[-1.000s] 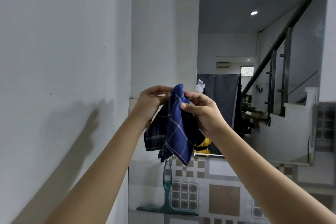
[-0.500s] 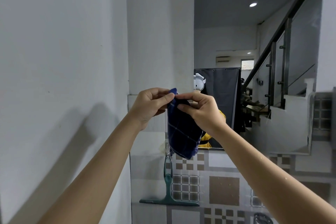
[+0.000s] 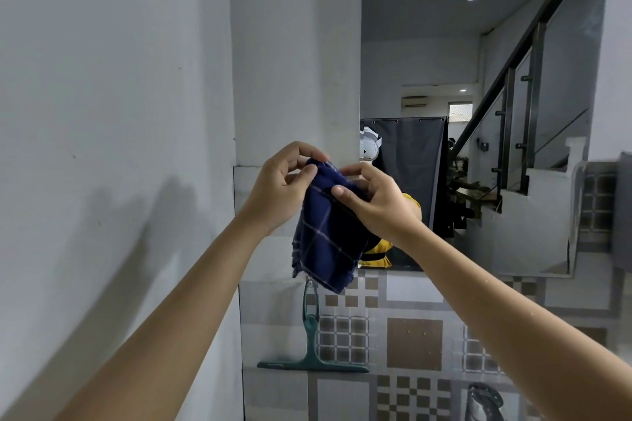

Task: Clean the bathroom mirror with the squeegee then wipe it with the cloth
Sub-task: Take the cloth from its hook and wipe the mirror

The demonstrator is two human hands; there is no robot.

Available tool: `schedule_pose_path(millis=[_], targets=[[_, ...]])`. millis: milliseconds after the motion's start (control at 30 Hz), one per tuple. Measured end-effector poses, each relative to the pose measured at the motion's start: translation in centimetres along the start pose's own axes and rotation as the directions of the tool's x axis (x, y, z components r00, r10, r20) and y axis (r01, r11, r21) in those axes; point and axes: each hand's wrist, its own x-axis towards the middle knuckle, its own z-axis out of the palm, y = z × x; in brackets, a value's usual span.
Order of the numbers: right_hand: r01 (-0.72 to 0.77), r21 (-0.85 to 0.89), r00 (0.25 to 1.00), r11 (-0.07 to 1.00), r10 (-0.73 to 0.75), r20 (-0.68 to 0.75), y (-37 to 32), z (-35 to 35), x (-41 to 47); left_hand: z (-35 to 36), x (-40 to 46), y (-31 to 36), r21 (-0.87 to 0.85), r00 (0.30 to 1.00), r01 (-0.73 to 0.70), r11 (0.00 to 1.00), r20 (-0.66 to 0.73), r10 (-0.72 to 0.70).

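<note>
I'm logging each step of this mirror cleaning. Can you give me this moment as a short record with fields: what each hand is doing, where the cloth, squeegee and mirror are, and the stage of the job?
left hand: left hand pinches the top of the cloth
right hand: right hand grips the same top edge
cloth: dark blue checked cloth hangs bunched between the hands, in front of the mirror's lower left corner
squeegee: green squeegee hangs on the tiled wall below the cloth, untouched
mirror: mirror on the wall ahead; whether the cloth touches it cannot be told
stage: cloth in hand, squeegee put away
</note>
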Motion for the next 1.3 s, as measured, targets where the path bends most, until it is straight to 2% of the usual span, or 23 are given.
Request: schedule_pose_path(millis=[133,267,333,467,633,767,1000,1133,1300], targets=[[0.080,-0.056,0.974,0.995,-0.090,-0.208,0.2,0.4,0.3,-0.4,-0.2,0.0,-0.182,0.991,0.120,0.976,0.075,-0.108],[0.072,-0.049,0.964,0.996,-0.082,-0.253,0.4,-0.2,0.7,-0.9,-0.2,-0.3,-0.203,0.982,0.171,0.964,0.114,-0.150],[0.068,-0.023,0.963,0.997,-0.071,-0.258,0.2,-0.3,0.5,-0.5,-0.1,-0.2,-0.193,0.984,0.174,0.966,0.064,-0.164],[0.018,0.086,0.941,0.996,0.012,-0.338,-0.5,-0.5,0.1,0.7,0.0,-0.7,-0.037,0.967,0.165,0.986,-0.192,-0.169],[0.040,0.085,0.944,0.996,-0.009,-0.331,-0.5,-0.5,-0.2,2.5,-0.6,-1.2,-0.167,0.965,0.183,0.969,-0.156,-0.209],[0.061,0.102,0.941,0.993,-0.023,-0.338,-0.3,-0.6,-0.3,3.1,-0.7,-1.4,-0.203,0.968,0.180,0.962,-0.140,-0.211],[0.068,0.097,0.942,0.993,-0.032,-0.333,0.2,-0.5,-0.2,3.9,-0.3,-1.2,-0.362,0.938,0.260,0.895,-0.126,-0.324],[0.071,0.095,0.940,0.993,-0.035,-0.340,0.3,-1.0,-0.2,3.0,-0.1,-1.6,-0.335,0.943,0.236,0.912,-0.147,-0.298],[0.063,0.010,0.958,0.998,-0.058,-0.281,0.0,-1.6,-0.1,2.1,-0.2,-2.9,-0.065,0.963,0.190,0.980,-0.182,-0.199]])
